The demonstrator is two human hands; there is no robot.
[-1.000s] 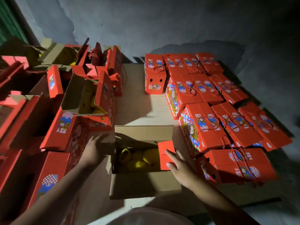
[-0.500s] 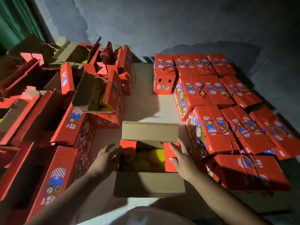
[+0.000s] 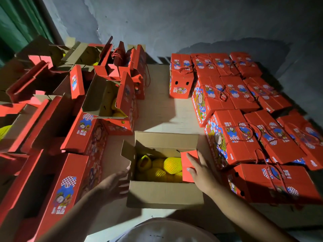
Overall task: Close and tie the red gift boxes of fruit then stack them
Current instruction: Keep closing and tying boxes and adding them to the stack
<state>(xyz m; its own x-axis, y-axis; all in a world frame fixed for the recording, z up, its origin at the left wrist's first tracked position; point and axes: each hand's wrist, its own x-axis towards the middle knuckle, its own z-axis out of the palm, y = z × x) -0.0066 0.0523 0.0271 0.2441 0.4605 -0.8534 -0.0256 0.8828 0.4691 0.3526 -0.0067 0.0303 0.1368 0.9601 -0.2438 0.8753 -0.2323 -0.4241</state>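
An open gift box (image 3: 164, 194) stands in front of me, its brown inner flaps spread and yellow fruit in foam nets (image 3: 163, 167) showing inside. My right hand (image 3: 201, 170) presses with straight fingers on the red right end flap (image 3: 187, 165), which is folded in over the fruit. My left hand (image 3: 113, 182) is flat beside the box's left side, fingertips touching the brown left end flap (image 3: 127, 152), which stands outward.
Closed, tied red boxes (image 3: 232, 135) lie in rows to the right, up to the grey wall. Open red boxes (image 3: 108, 102) with raised flaps crowd the left side. A pale floor strip (image 3: 157, 110) runs between the two groups.
The left end flap, folded inward half a second ago, now stands outward, and my left hand has dropped lower beside the box. My right hand stays on the right flap.
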